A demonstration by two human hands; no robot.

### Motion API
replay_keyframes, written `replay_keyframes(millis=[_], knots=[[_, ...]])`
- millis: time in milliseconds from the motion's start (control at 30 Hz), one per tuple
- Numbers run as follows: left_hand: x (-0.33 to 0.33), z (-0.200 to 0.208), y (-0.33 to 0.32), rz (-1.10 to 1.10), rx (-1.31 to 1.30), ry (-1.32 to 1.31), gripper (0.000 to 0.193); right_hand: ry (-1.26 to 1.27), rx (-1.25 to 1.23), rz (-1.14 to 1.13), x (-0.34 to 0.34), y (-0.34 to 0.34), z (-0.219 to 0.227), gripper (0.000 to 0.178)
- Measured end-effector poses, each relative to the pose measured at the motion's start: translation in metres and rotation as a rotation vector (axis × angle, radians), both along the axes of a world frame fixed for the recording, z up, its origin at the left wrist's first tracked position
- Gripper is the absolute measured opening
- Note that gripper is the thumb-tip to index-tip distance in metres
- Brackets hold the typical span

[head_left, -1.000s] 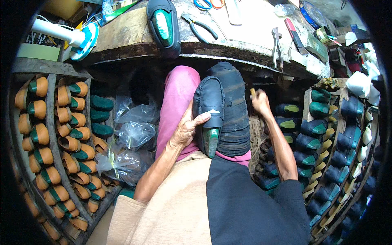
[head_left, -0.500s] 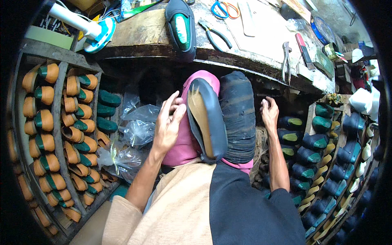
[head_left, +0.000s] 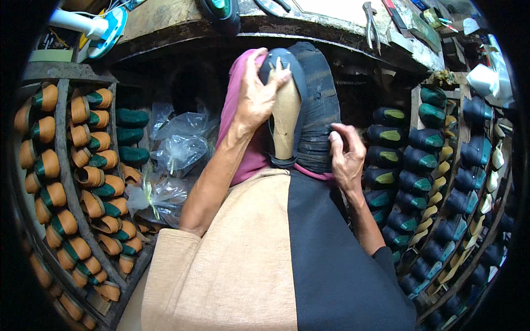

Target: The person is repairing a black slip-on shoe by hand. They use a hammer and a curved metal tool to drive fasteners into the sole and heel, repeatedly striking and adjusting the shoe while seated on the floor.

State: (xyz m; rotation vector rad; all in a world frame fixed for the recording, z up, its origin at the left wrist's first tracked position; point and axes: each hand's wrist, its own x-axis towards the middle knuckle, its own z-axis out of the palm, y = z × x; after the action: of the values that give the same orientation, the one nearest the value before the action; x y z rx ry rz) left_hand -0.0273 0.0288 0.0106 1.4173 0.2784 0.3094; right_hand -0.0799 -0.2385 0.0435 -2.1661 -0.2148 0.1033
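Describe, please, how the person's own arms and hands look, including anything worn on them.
The left hand and right hand are both bare, with no gloves or watch visible. The forearms are uncovered too. The left sleeve is beige, the right sleeve black, both short.

The shoe (head_left: 286, 105) is blue-grey with a tan underside (head_left: 285, 129), the trousers (head_left: 234, 96) pink, the right-leg cover (head_left: 319, 99) black striped brown.

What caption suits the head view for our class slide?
Left hand at an upturned dark shoe, right hand apart, racked shoes either side.
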Motion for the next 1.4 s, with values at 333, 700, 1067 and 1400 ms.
replay_keyframes(millis=[333, 700, 1067, 1400], knots=[[-0.128, 0.044, 0.024, 0.055, -0.058, 0.273, 0.059, -0.01, 0.2, -0.069, 0.031, 0.033, -0.013, 0.053], [-0.1, 0.046, 0.012, -0.195, 0.458, 0.513, 0.068, -0.044, 0.637, -0.017, 0.083, 0.083, 0.034, 0.03], [-0.01, 0.035, 0.022, 0.012, 0.963, 0.302, 0.073, -0.158, 0.038, -0.041, 0.103, 0.087, -0.03, 0.048], [0.0, 0.041, 0.007, 0.01, 0.395, -0.021, 0.06, -0.443, -0.032, 0.17, 0.095, 0.11, 0.044, 0.038]])
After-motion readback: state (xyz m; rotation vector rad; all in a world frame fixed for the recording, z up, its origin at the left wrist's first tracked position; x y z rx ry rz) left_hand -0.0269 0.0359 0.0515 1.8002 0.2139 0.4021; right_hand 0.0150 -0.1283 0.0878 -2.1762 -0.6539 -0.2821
